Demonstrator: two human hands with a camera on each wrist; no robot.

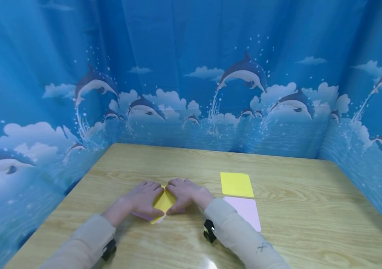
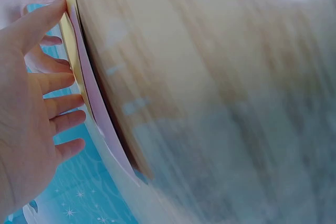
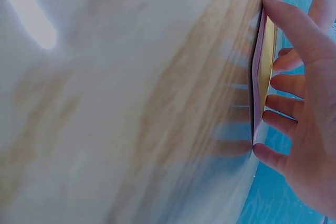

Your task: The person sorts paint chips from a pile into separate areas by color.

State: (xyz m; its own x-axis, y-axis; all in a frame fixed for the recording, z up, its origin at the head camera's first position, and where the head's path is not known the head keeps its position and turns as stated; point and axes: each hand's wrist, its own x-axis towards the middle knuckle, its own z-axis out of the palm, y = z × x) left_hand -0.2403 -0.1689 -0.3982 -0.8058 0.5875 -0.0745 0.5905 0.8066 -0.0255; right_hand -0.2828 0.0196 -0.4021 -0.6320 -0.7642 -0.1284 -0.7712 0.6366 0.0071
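Observation:
A yellow square sheet (image 1: pixel 163 202) lies over a pink sheet (image 1: pixel 144 216) on the table, left of centre. My left hand (image 1: pixel 144 199) rests on the left side of the yellow sheet, and my right hand (image 1: pixel 185 195) on its right side. Both thumbs touch the near part, their tips close together. The other fingers spread along the far part. Seen from the left wrist, the pink layer (image 2: pixel 100 95) bows slightly up from the tabletop. The right wrist view shows the yellow layer (image 3: pixel 268 45) above the pink one. Much of both sheets is hidden under the hands.
To the right, another yellow square (image 1: pixel 236 184) lies flat, with a second pink square (image 1: pixel 245 211) just in front of it, partly covered by the right sleeve (image 1: pixel 234 224). The wooden table (image 1: pixel 312 209) meets a blue dolphin-print curtain (image 1: pixel 184 74) at the back and sides.

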